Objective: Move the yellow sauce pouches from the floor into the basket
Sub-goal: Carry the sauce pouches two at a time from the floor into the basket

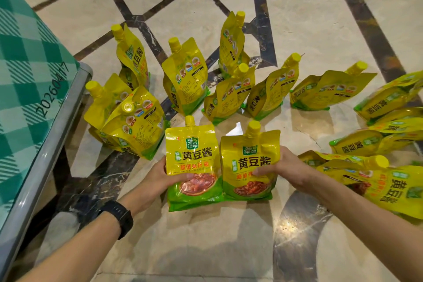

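Two yellow sauce pouches with yellow caps stand upright side by side, front labels toward me. My left hand (158, 175) grips the left pouch (191, 151) by its left edge, thumb across the label. My right hand (282, 166) grips the right pouch (250, 155) by its right edge. Behind them several more yellow pouches (185, 75) stand on the marble floor, and others lie flat at the right (389, 185). No basket shows in this view.
A table with a green checked cloth (25, 71) and a metal edge (52, 135) fills the left side. The floor (229, 236) is shiny beige marble with dark inlay bands. A black watch (119, 215) sits on my left wrist.
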The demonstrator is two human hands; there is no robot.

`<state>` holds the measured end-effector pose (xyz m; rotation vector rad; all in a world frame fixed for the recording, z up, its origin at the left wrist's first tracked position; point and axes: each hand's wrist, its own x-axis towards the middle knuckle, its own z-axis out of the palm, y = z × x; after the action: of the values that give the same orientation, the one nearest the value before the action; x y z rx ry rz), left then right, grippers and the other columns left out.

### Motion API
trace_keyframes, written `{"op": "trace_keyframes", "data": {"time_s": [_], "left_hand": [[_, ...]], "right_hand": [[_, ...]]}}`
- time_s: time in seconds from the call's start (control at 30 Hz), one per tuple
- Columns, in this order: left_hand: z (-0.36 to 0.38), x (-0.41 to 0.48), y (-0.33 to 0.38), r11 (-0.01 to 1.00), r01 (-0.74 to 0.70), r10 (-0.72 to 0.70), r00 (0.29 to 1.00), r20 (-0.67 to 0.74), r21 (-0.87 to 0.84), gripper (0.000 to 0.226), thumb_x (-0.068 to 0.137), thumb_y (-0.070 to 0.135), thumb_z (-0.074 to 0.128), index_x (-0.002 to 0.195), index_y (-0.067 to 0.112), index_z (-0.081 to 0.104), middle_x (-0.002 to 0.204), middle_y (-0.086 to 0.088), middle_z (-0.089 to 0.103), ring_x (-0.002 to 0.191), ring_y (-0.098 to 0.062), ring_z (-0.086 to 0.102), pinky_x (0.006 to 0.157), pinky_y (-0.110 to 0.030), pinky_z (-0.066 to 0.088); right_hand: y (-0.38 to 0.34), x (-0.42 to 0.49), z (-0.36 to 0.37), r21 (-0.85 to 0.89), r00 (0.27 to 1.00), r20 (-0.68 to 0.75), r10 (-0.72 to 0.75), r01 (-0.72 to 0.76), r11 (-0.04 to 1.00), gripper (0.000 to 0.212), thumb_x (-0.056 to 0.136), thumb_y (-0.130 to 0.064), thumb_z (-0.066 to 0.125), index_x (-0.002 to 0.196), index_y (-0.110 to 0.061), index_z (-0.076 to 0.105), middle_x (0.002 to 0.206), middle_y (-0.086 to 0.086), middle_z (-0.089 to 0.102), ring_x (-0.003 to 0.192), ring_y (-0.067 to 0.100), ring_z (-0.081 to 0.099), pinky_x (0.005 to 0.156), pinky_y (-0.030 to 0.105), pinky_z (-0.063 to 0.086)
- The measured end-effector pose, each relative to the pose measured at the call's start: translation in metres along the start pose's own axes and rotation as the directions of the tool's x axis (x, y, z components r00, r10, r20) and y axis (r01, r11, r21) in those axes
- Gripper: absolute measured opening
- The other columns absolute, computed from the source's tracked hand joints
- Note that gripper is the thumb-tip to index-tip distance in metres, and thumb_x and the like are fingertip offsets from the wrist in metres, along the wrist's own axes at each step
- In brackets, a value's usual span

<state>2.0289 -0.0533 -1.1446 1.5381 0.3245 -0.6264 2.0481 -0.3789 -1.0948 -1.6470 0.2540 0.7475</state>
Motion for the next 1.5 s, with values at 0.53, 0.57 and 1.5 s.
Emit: {"op": "trace_keyframes", "data": {"time_s": [0.53,0.57,1.5], "left_hand": [[0.000,-0.006,-0.017,0.984,0.022,-0.045,0.991,0.126,0.176,0.074,0.069,0.017,0.088,0.134,0.025,0.053,0.119,0.010,0.073,0.109,-0.007,0.069,0.093,-0.024,0.056],[-0.002,-0.007,-0.019,0.978,0.001,-0.027,0.992,0.125,0.208,0.080,0.066,0.024,0.090,0.136,0.025,0.050,0.121,0.010,0.072,0.111,-0.005,0.068,0.095,-0.024,0.055],[0.008,-0.031,-0.027,0.954,0.237,-0.228,0.971,0.069,-0.184,0.103,0.040,0.056,0.097,0.129,0.020,0.062,0.120,-0.008,0.073,0.109,-0.027,0.071,0.083,-0.036,0.062]], "right_hand": [[0.069,-0.008,0.032,0.456,0.946,-0.224,0.234,-0.110,0.883,0.072,0.055,-0.002,0.085,0.121,-0.001,0.057,0.104,0.016,0.075,0.095,0.037,0.072,0.085,0.051,0.058],[0.069,-0.008,0.035,0.460,0.936,-0.267,0.231,-0.087,0.883,0.066,0.058,-0.001,0.085,0.117,-0.001,0.058,0.101,0.015,0.076,0.091,0.036,0.073,0.082,0.049,0.060],[0.075,-0.016,0.038,0.545,0.965,-0.003,0.261,-0.218,0.809,0.066,0.070,-0.005,0.078,0.132,-0.008,0.055,0.118,0.016,0.072,0.105,0.035,0.070,0.079,0.041,0.061]]}}
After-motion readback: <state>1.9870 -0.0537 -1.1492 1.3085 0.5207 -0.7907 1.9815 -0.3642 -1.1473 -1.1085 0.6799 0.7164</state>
